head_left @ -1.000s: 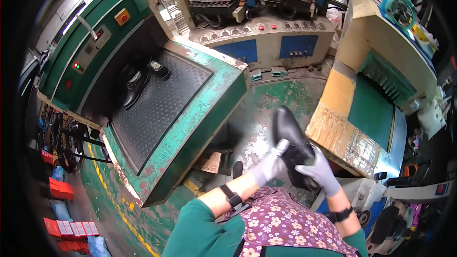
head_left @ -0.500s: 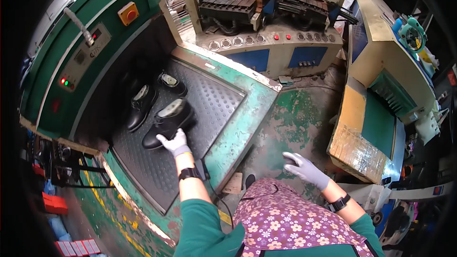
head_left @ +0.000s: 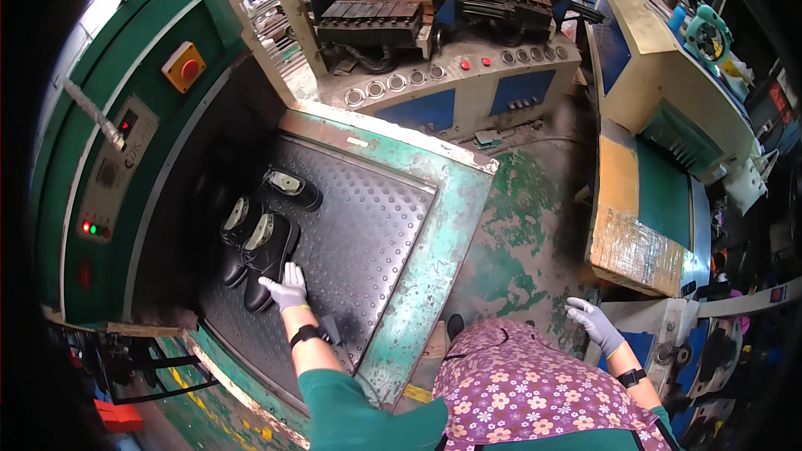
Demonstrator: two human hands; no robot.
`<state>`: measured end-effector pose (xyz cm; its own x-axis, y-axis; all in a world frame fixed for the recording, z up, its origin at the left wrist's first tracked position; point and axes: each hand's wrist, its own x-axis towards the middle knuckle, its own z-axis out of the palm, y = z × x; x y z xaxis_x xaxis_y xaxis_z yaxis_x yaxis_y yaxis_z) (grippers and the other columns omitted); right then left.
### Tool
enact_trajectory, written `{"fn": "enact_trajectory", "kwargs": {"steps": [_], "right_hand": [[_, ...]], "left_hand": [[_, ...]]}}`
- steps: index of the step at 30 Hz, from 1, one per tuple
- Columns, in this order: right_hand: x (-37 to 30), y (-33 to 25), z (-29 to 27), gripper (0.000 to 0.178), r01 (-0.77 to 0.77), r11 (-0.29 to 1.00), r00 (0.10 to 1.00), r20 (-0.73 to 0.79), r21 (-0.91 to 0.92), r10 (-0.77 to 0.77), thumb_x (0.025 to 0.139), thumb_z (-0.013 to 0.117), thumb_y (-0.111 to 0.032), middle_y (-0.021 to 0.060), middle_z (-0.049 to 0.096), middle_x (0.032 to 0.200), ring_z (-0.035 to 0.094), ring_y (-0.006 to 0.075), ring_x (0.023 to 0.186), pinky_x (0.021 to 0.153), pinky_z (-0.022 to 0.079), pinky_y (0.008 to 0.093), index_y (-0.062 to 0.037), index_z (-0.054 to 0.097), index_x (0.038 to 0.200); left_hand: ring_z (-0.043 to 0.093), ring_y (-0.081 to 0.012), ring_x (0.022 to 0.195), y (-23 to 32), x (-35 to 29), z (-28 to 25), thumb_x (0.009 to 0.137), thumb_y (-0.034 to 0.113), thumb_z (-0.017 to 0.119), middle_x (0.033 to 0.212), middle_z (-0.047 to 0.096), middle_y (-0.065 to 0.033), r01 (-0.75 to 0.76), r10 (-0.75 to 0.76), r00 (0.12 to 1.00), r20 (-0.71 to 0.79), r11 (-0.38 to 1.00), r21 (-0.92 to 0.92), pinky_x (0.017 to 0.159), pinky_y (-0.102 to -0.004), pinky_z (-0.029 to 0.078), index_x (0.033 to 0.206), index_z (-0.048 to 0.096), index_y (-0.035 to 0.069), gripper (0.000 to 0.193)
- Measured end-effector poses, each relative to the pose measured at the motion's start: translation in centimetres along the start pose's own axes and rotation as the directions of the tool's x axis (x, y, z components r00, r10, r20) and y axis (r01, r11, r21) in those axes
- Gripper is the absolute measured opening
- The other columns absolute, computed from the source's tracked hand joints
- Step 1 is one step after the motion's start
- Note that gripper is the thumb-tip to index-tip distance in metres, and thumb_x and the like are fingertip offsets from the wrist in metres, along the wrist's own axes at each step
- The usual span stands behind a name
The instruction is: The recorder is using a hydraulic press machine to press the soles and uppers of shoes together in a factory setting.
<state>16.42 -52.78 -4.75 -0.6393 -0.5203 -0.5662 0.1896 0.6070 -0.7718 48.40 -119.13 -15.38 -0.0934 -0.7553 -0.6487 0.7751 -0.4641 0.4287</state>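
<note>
Apron: purple, floral, worn over green sleeves [head_left: 359,409].
Right hand: the gloved right hand [head_left: 596,326] hung in the air above the floor, its fingers loosely parted and bent, with nothing in it.
Left hand: the gloved left hand [head_left: 286,288] lay beside the toe of the nearest black shoe [head_left: 272,259], thumb apart from its straightened fingers, not closed round anything; whether it pressed on the leather could not be told.
Shoes: the nearest stood on the studded mat [head_left: 368,209], close against a second black shoe [head_left: 235,235] on its left; a third black shoe [head_left: 307,194] stood farther back, apart from the nearest.
Mat surround: a chipped green frame [head_left: 455,200].
Left wall: a control panel [head_left: 109,171] with lit lamps, a yellow switch box [head_left: 184,67] beyond it.
Far side: a cream console [head_left: 468,96] with round dials.
</note>
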Motion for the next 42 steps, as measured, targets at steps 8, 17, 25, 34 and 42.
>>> {"fn": "enact_trajectory", "kwargs": {"steps": [8, 17, 25, 34, 42], "right_hand": [[-0.5, 7.7, -1.6, 0.045, -0.061, 0.930, 0.981, -0.150, 0.363, 0.123, 0.100, 0.055, -0.029, 0.0062, 0.066, 0.119, 0.062, 0.0127, 0.101, 0.086, 0.051, 0.0275, -0.0013, 0.053, 0.135], [-0.9, 22.0, -6.3, 0.027, -0.216, 0.487, 0.796, -0.136, 0.846, 0.589, 0.094, 0.056, -0.030, 0.0066, 0.066, 0.100, 0.053, 0.0102, 0.062, 0.051, 0.039, 0.0272, -0.0060, 0.064, 0.104], [0.0, 30.3, -10.2, 0.032, -0.025, 0.338, 0.737, -0.212, 0.941, 0.642, 0.090, 0.063, -0.032, 0.0070, 0.066, 0.095, 0.065, 0.0200, 0.081, 0.074, 0.050, 0.0358, -0.0061, 0.065, 0.108], [7.4, 32.9, -21.5, 0.009, 0.500, 0.510, 0.228, -0.675, 0.700, 0.702, 0.090, 0.065, -0.011, 0.0023, 0.066, 0.082, 0.062, 0.0134, 0.071, 0.064, 0.050, 0.0286, -0.0061, 0.065, 0.097], [18.3, 32.5, -34.7, 0.057, -0.176, 0.901, -0.289, -0.896, 0.397, 0.338, 0.081, 0.068, -0.020, 0.0195, 0.054, 0.133, 0.048, 0.0384, 0.126, 0.108, 0.037, 0.0462, -0.0033, 0.050, 0.133]], "left_hand": [[0.032, -0.0193, 0.145, -0.7, -0.8, -1.1, 0.093, 0.054, 0.052, 0.159, 0.033, -0.0020, 0.124, -0.336, 0.926, 0.174, 0.703, 0.700, 0.116, -0.0367, 0.026, 0.150, 0.039, 0.014, 0.072], [0.069, -0.0243, 0.079, -28.1, -28.9, 11.1, 0.103, 0.040, 0.045, 0.095, 0.072, -0.0171, 0.269, -0.860, 0.158, 0.486, 0.511, 0.817, 0.084, -0.0429, 0.055, 0.103, 0.063, -0.001, 0.044], [0.071, -0.0286, 0.084, -54.3, -39.9, 12.8, 0.104, 0.031, 0.049, 0.092, 0.071, -0.0208, -0.569, -0.995, 0.028, -0.098, -0.097, 0.816, 0.082, -0.0376, 0.056, 0.105, 0.060, -0.007, 0.039], [0.070, -0.0242, 0.097, -83.7, -48.0, 15.4, 0.103, 0.028, 0.051, 0.105, 0.071, -0.0183, -0.819, -0.914, -0.067, -0.401, -0.180, 0.545, 0.091, -0.0327, 0.053, 0.108, 0.063, -0.005, 0.036], [0.069, -0.0226, 0.094, -120.8, -53.6, 13.5, 0.095, 0.028, 0.062, 0.098, 0.073, -0.0136, -0.748, -0.790, -0.585, -0.185, 0.613, -0.254, 0.086, -0.0366, 0.053, 0.105, 0.069, 0.006, 0.025]]}}
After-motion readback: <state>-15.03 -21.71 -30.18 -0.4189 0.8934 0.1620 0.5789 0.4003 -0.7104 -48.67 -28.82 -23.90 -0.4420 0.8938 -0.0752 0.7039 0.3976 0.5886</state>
